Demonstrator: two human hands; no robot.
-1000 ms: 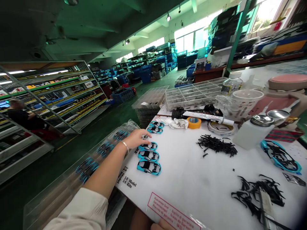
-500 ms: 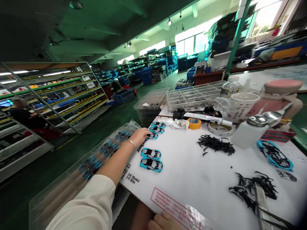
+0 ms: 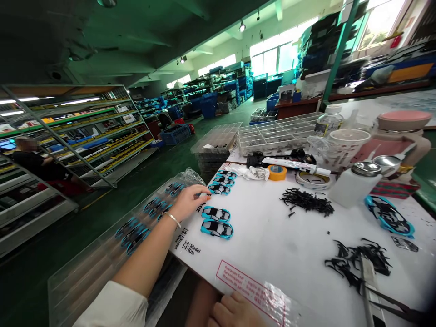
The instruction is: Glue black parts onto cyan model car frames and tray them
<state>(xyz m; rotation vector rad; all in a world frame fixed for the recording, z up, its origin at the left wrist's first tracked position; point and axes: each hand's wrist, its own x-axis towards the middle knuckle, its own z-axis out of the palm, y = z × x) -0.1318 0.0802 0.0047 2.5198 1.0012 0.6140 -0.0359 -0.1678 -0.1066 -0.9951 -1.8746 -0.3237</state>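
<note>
My left hand point(image 3: 190, 200) hovers over the left edge of the white tabletop, fingers stretched and apart, with nothing visible in it. Just beyond its fingertips lies a close row of toy car body parts point(image 3: 222, 181), blue-rimmed with black and clear sections. Two more such car bodies point(image 3: 216, 229) sit nearer me on the table. Left of and partly under my left forearm, a clear plastic tray point(image 3: 85, 272) holds several similar ones. At the table's front edge my right hand point(image 3: 235, 311) rests with curled fingers; no object shows in it.
Piles of thin black pieces point(image 3: 306, 202) lie on the right half, near a pale tool point(image 3: 369, 286) and another blue car body point(image 3: 388, 216). Orange tape point(image 3: 277, 172), a white pump bottle point(image 3: 356, 186) and a divided clear box point(image 3: 279, 134) stand behind. A person point(image 3: 37, 159) is far left.
My left hand has drawn back to the left, off the far car bodies, uncovering the nearest one in that row. My right hand stays at the table's front edge.
</note>
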